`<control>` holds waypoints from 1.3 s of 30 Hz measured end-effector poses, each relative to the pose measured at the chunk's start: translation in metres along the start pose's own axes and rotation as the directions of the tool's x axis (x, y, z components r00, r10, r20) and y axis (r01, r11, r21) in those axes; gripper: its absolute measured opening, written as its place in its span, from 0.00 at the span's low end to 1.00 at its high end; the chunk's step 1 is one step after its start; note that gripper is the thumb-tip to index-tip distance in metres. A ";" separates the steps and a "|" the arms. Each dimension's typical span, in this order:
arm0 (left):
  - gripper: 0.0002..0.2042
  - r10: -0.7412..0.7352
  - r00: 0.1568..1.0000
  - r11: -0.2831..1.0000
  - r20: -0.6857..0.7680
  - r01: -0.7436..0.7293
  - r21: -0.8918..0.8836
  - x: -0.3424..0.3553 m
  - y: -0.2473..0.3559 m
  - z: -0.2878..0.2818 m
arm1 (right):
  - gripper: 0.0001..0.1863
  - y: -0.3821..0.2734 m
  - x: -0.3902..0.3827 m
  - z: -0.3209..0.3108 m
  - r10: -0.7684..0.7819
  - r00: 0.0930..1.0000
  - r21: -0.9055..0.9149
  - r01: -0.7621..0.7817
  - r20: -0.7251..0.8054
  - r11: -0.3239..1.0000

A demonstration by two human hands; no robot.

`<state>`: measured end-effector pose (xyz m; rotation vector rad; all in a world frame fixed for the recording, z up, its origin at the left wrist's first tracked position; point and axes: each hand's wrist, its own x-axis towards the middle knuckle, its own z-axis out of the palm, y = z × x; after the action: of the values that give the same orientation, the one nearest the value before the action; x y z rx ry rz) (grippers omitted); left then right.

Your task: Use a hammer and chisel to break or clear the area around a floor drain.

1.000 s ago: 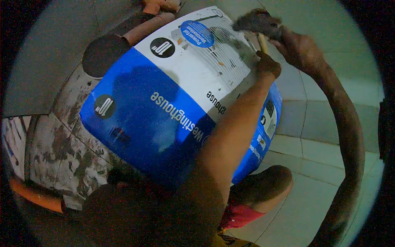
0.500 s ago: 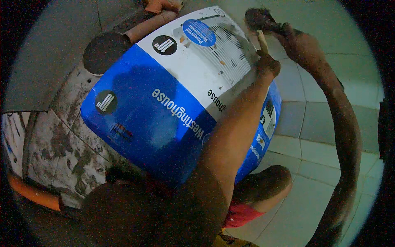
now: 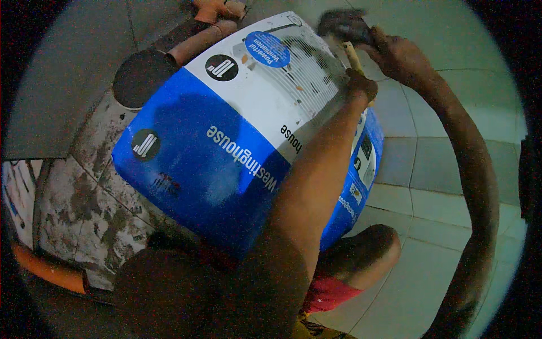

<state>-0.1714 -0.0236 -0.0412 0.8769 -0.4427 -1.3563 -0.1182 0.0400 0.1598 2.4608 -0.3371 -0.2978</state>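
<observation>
A large blue and white cardboard box [image 3: 197, 164] with a picture of a fan on it sits in front of me. My left hand [image 3: 361, 87], its arm stretched across the box, is closed around a pale thin stick [image 3: 351, 55] at the far right corner. Just beyond it, my right hand [image 3: 398, 56] grips a dark tool with a broad head [image 3: 343, 25]. Motion blurs this tool, and its exact kind does not show. Its head is close to the stick's upper end and the box's far corner; whether they touch I cannot tell.
Stained tiles [image 3: 84, 209] lie left of the box. A dark round disc [image 3: 144, 78] and orange pipe pieces [image 3: 217, 10] are at the far left, another orange pipe [image 3: 53, 272] at the near left. Pale tiles [image 3: 429, 265] spread right, beside a bent knee [image 3: 367, 248].
Both hands have shifted slightly to the left, with the stick and the dark tool in them. The box's far end has also moved slightly left.
</observation>
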 end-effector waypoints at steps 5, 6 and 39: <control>0.20 -0.065 0.988 0.997 0.137 0.069 -0.024 0.006 0.003 -0.007 | 0.17 0.006 0.010 -0.009 -0.015 0.983 -0.206 0.053 0.180 0.977; 0.20 -0.035 0.991 0.998 0.126 0.042 -0.054 0.006 -0.001 -0.011 | 0.17 -0.005 0.013 -0.017 0.043 0.995 -0.066 -0.037 0.090 0.997; 0.14 0.187 0.866 -0.108 0.465 -0.452 0.885 -0.043 0.016 0.007 | 0.17 0.034 -0.030 0.012 0.076 0.987 0.051 -0.084 0.140 0.995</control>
<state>-0.1747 0.0150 -0.0161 1.6613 -1.8901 -0.3574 -0.1557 0.0165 0.1758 2.4803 -0.5082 -0.4306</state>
